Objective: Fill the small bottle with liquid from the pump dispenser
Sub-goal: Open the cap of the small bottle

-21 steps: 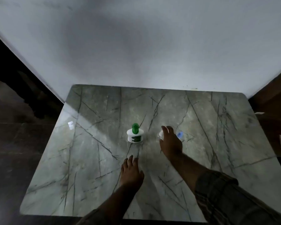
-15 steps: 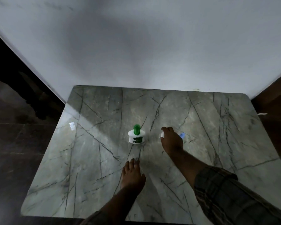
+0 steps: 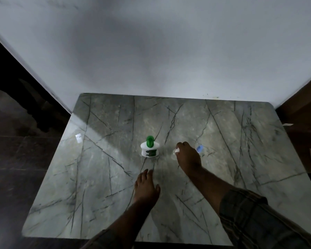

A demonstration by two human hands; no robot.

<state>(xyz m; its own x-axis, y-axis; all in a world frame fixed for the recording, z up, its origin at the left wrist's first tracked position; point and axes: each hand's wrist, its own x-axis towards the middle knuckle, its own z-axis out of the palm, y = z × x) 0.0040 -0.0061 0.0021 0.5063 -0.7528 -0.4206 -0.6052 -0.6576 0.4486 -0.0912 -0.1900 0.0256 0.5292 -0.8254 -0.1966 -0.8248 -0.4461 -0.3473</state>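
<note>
Small bottle (image 3: pixel 174 153) mostly beneath right hand (image 3: pixel 188 158)

Grey-green veined marble table (image 3: pixel 101 177) is sitting against a white wall (image 3: pixel 151 51), dark tiled floor (image 3: pixel 16 168) lying left (brown wooden furniture (image 3: pixel 305 112) showing right); small blue item (image 3: pixel 199 147) lying on the tabletop.

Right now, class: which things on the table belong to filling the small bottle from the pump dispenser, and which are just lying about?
Job: pump dispenser; small bottle, gripped by right hand.
Lying about: blue-capped item beside that hand, too blurred to identify.
</note>
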